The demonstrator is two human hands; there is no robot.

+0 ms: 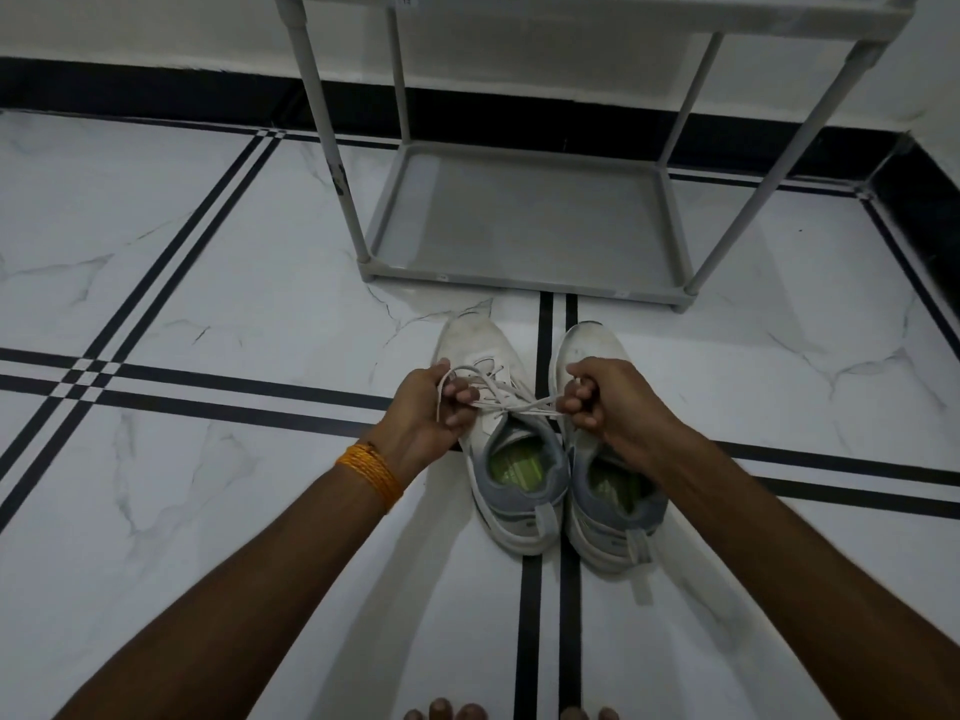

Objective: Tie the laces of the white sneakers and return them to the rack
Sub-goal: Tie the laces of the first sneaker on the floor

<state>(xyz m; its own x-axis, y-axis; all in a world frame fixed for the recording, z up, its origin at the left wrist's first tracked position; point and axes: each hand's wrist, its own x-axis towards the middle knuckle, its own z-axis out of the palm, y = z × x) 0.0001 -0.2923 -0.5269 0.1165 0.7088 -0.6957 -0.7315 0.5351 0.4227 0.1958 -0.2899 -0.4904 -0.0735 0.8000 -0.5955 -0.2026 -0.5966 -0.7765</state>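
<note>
White sneakers sit side by side on the marble floor (234, 283), toes toward the rack (519, 226), just short of its bottom shelf. Left sneaker (511, 459) is the one being worked; right sneaker (602, 491) sits touching it, partly under the right forearm. Laces (514, 405) look thin, flat and soft: no stiffness, they'll slip unless kept taut, so pinch near the ends and pull level. Shoes themselves look light, with soft mesh collars and firmer soles; for the carry to the rack I'd grab by the heel collar or pull tab, or pinch both inner collars together. Left hand (434, 407) is curled closed around one lace end or loop, strand running over the fingers. Right hand (597, 394) is fisted tight on the other end. Both arms reach forward and down, wrists roughly level, hands pulled apart across the tongue so the lace is stretched straight between them. Looks like cinching a knot; can't tell if it's the first cross or the bow. Orange threads (371, 472) on the left wrist.
</note>
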